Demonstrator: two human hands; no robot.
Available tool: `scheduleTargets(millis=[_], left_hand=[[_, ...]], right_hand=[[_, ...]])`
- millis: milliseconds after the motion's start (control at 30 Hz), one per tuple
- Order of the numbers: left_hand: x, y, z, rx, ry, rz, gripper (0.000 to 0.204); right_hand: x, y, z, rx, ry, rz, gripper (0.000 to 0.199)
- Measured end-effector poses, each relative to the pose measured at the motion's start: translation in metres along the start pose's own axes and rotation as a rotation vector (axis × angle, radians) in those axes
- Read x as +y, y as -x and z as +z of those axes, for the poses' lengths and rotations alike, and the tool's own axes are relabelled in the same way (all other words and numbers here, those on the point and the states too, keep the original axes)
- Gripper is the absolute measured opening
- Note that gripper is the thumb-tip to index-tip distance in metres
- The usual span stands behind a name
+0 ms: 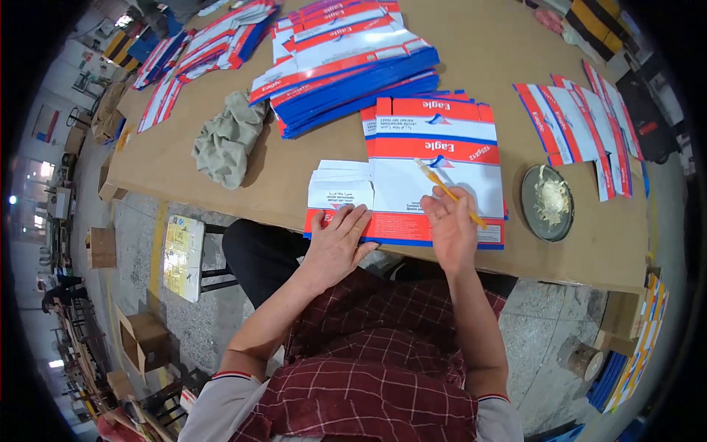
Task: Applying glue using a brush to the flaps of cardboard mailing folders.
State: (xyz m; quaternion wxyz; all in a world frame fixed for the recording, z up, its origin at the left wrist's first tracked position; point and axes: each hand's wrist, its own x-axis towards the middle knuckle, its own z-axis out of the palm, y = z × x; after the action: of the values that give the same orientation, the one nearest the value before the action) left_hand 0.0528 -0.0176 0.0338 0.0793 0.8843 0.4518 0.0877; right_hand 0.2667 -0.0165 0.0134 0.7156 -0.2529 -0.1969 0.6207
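A stack of flat printed cartons [438, 184], red, white and blue, lies in front of me at the table's near edge. My left hand [339, 247] rests on the white and red left flap [342, 197] of the top carton, fingers spread over it and thumb near the edge. In my right hand [453, 228], above the right part of that carton, is a slim brush [448, 191] with a yellow-orange handle, its pale tip pointing up and left. To the right of this hand stands a dark round dish [529, 202] holding a whitish paste [552, 200].
Behind the cartons rises a taller pile of similar flat cartons [346, 66]. More lie fanned out at the far left [221, 40] and right [571, 125]. A crumpled grey-green cloth [232, 140] lies at left. A stool [184, 258] stands below the brown table [582, 258].
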Motion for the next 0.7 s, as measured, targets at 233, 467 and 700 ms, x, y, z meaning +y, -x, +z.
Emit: scheduleTargets(millis=[233,467,700], left_hand=[[-0.089,-0.002,-0.023,0.599,0.53,-0.244,0.026],[-0.234,-0.004,-0.027,0.286,-0.11,-0.511,0.054],[-0.083,0.001,-0.075,0.633,0.605,-0.318,0.033]], right_hand=[[0.0,0.009,-0.01,-0.053,0.118,-0.107,0.026],[0.001,0.0,-0.007,-0.034,-0.057,-0.082,0.028],[-0.001,0.005,-0.01,0.006,-0.061,-0.1,0.029]])
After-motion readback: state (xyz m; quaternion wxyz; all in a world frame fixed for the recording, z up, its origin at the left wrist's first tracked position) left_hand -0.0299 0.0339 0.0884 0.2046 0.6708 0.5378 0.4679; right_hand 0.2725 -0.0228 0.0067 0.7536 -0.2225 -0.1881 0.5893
